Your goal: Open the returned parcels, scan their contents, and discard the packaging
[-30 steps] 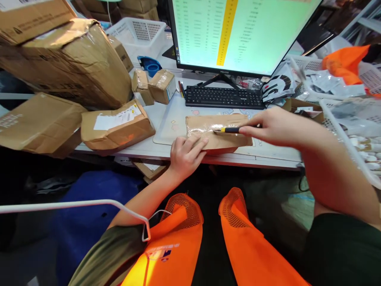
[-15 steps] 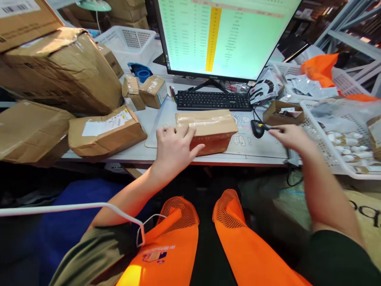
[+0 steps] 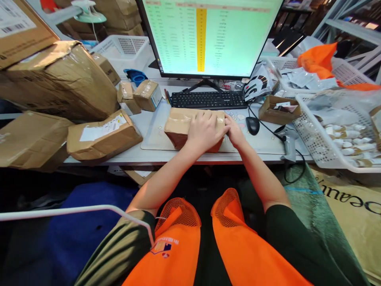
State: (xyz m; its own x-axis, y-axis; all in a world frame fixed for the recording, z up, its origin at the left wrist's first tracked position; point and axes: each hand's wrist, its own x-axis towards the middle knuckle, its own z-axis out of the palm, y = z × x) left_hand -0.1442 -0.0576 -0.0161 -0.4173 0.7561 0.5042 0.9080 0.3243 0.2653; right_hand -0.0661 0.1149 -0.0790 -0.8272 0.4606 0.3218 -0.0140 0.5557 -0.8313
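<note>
A taped brown cardboard parcel (image 3: 178,125) lies on the desk mat in front of the black keyboard (image 3: 208,99). My left hand (image 3: 205,131) lies on top of the parcel's right half, fingers curled over its far edge. At the parcel's right end my right hand (image 3: 235,131) grips it with bent fingers. Both hands hold the parcel between them. Neither hand holds a tool.
Several brown parcels (image 3: 101,135) pile up at the left. A monitor (image 3: 208,35) stands behind the keyboard. A mouse (image 3: 252,125), a small open box (image 3: 276,111) and a barcode scanner (image 3: 288,139) lie to the right, beside white baskets (image 3: 315,139) of small packets.
My right hand put down the yellow-handled tool, reached right toward the mouse, then came back to the parcel's right end. My left hand moved from the parcel's left corner onto its top.
</note>
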